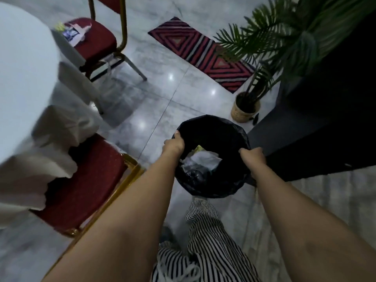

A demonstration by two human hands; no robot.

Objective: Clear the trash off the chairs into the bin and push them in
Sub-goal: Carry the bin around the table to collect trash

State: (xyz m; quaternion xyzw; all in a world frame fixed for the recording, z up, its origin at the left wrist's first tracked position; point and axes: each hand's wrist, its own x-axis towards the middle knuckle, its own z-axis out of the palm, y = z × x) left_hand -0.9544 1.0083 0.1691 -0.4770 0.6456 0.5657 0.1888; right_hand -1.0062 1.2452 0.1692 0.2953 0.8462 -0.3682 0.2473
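**Both Hands Hold the Bin**

Left hand (174,143) is clamped on the left side of the bin's rim, and the right hand (253,155) is clamped on the right side. The bin (213,127) is black, with a black bag inside it. It sits low in front of the person, over the shiny floor (162,94). I cannot tell if it is standing on the floor or lifted a little. White paper trash (203,159) is already inside, with something dark under it.

More trash waits on the far chair (97,43), near the top left. Some paper scraps (75,33) lie on its red seat, by the edge that faces the desk (22,58). The near chair (87,176) looks clean. Its red seat is partly tucked under the white cloth (40,139) that hangs off the desk.

I think the step now is to carry the bin over to the far chair. To do it well, keep a firm hold on both sides so the bag does not slip down. Keep the bin flat so nothing spills out. Set it down right beside the chair seat, so the scraps only have a short way to go. Mind the plant pot (243,112) and the striped rug (203,51) when walking.
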